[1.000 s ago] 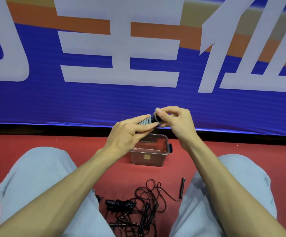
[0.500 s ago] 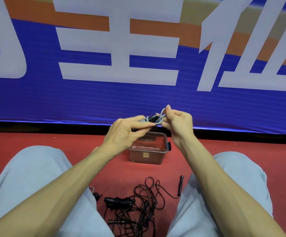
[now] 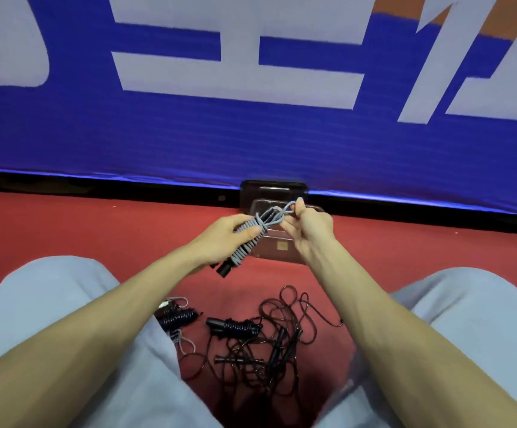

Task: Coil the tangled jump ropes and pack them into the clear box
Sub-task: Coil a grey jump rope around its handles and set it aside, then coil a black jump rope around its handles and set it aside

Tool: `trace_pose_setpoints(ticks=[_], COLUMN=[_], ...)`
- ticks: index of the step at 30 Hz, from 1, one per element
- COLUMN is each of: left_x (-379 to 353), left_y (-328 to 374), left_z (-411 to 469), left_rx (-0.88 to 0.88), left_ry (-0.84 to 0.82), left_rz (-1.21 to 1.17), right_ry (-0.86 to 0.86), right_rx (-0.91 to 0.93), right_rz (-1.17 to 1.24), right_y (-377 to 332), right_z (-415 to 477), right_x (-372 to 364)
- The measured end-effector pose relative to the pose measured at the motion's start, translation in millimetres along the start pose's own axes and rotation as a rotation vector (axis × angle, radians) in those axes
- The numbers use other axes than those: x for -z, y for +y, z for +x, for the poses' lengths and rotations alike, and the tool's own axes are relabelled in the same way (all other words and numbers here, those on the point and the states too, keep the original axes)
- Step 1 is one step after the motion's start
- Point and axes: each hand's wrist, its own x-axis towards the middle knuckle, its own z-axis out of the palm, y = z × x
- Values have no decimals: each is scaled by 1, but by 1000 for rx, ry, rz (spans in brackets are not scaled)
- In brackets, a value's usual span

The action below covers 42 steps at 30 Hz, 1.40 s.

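Head view: left hand [image 3: 220, 239] grips grey jump rope [image 3: 247, 244] wound round black handles, bundle tilted, held in front of clear box [image 3: 271, 253]. Right hand [image 3: 309, 230] pinches loose grey loop at bundle's upper end. Box sits on red floor [image 3: 96, 230] by blue banner [image 3: 251, 143]. Between knees: coiled black rope [image 3: 235, 327], second coiled bundle [image 3: 175, 318] beside left thigh, tangled black ropes [image 3: 275, 356]

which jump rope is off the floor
The grey coiled rope, gripped by the left hand, its loop pinched by the right hand; the other ropes lie on the floor.
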Motion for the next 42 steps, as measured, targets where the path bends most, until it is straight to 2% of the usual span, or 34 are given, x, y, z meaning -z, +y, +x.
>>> trace_pose_setpoints(ticks=[4, 9, 15, 19, 23, 27, 30, 35, 38, 41, 42], left_x=[-4, -16, -33, -35, -51, -80, -113, -175, -206, -224, -229], left_y=[-35, -86, -163, -201, -221, -209, -195, -167, -150, -139, -135], left_z=[21, 48, 42, 30, 37, 57, 75, 93, 104, 112, 114], left_rx=[185, 332, 577, 678, 767, 643, 535, 417, 393, 368, 362], left_ry=[-161, -142, -131, -111, -128, -124, -153, -304, -341, -388, -401], left_rz=[228, 283, 526, 665, 697, 778, 606, 293, 187, 130, 117], right_ry=[3, -47, -66, -119, -124, -47, 53, 107, -18, -298, -339], right_rx=[-91, -197, -273, -345, -401, -408, -367, -326, -367, -452, -486], right_rz=[-98, -276, -594, -763, -805, -908, -988, -1327, -1493, -1626, -1650], right_y=[45, 81, 113, 129, 144, 147, 150, 147, 149, 163, 168], right_z=[23, 58, 98, 116, 128, 139, 146, 133, 132, 133, 133], right_x=[-5, 7, 39, 68, 105, 137, 168, 223, 249, 265, 268])
